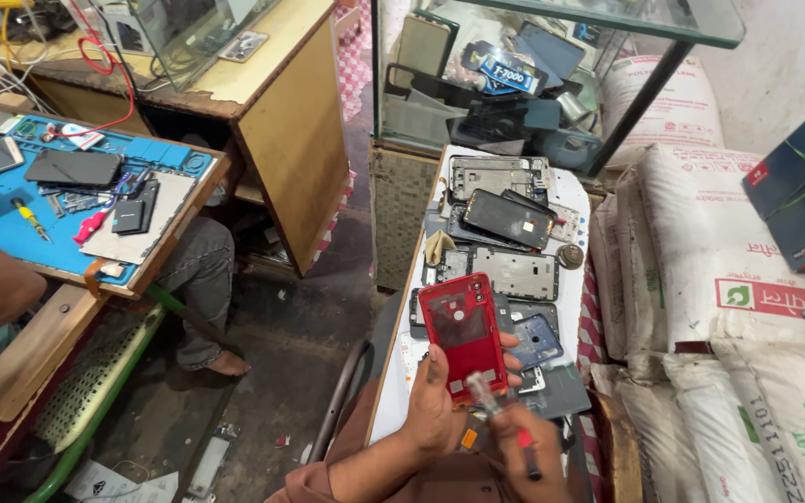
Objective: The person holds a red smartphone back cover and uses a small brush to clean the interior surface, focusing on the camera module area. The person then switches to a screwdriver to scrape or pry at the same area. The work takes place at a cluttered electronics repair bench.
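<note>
Red plastic marks the phone back cover (463, 331), which is held upright over a narrow white table (572, 291) crowded with stripped phone frames (505, 270), a dark phone (509, 218) and a blue cover (538, 339). Behind the table a glass case (552, 74) filled with phone parts is seen, and white sacks (719, 279) are stacked on the right. Farther left, a blue work mat (11, 233) with tools is laid on another desk (a seated person's leg (199, 279) shows beneath it). The cover is gripped at its lower edge by the left hand (435, 396), fingers wrapped round both sides. Just below it, the right hand (528, 447) is closed round a screwdriver (500, 419) with a clear handle, its tip hidden.
</note>
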